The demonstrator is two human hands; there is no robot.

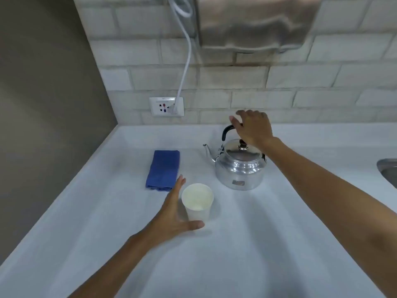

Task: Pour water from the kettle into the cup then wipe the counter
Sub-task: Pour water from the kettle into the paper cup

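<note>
A shiny metal kettle (238, 166) with a black handle and its lid on stands on the white counter (268, 233), spout pointing left. My right hand (253, 127) hovers over the handle with fingers spread, not closed around it. A white paper cup (197, 202) stands upright in front of the kettle, and it looks empty. My left hand (174, 214) is open beside the cup's left side, thumb curled under near its base, fingers apart. A folded blue cloth (163, 169) lies left of the kettle.
A tiled wall with a socket (166, 106) and a white cable (185, 61) rises behind the counter. A grey side wall (43, 104) closes the left. A steel sink edge (387, 171) shows at the far right. A metal hood (253, 22) hangs above.
</note>
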